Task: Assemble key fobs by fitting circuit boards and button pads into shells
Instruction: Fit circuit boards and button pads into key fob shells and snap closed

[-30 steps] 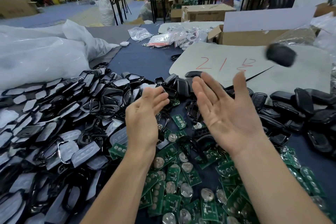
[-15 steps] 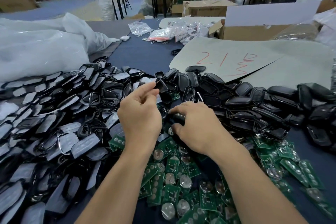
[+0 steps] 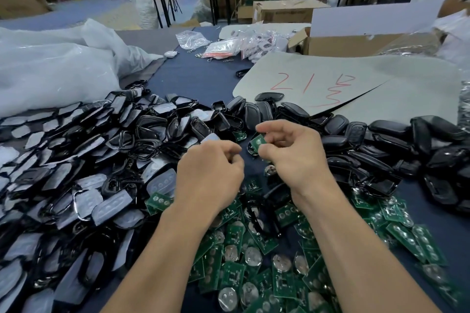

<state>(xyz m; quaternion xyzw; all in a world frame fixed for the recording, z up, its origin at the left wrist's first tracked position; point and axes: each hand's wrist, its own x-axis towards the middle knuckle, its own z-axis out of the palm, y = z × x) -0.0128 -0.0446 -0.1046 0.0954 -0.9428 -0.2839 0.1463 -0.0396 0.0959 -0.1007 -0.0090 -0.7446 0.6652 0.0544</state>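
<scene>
My right hand (image 3: 292,155) pinches a small green circuit board (image 3: 259,141) between thumb and fingers, just above the table's middle. My left hand (image 3: 211,173) is beside it with fingers curled; a pale-faced shell (image 3: 211,138) shows above its knuckles and seems held, the grip itself hidden. A heap of black shells with pale button pads (image 3: 76,160) fills the left. Closed black shells (image 3: 381,140) pile up on the right. Green circuit boards with coin cells (image 3: 254,262) lie spread under my forearms.
A cardboard sheet with red writing (image 3: 318,79) lies behind the black shells. A large white plastic bag (image 3: 50,71) bulges at far left. An open cardboard box (image 3: 343,43) and small plastic bags (image 3: 229,46) sit at the back. A person in white (image 3: 452,33) stands at right.
Both hands were open a second ago, then dipped into the piles. Now they are raised together, the right one pinching a green circuit board.
</scene>
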